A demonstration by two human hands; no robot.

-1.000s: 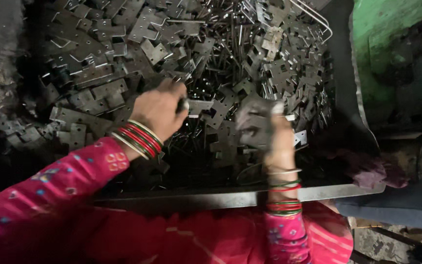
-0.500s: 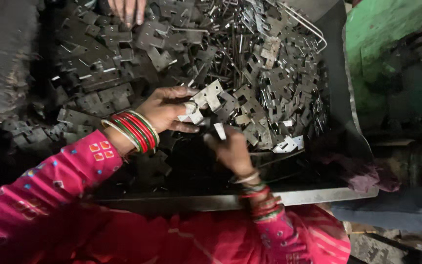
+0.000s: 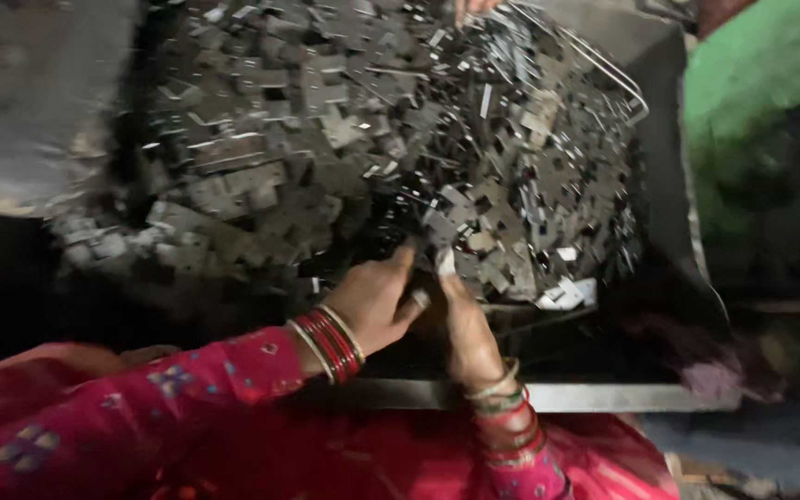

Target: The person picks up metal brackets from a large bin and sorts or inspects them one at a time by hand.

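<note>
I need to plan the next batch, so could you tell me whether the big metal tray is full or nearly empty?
Full: the metal tray is heaped with small flat metal stampings almost edge to edge.

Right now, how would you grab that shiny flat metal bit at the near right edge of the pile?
Pinch the bright flat piece by its free near edge, coming from the open tray side below. It lies flat on the heap's fringe, so that edge looks easiest, though blur hides sharp corners.
</note>
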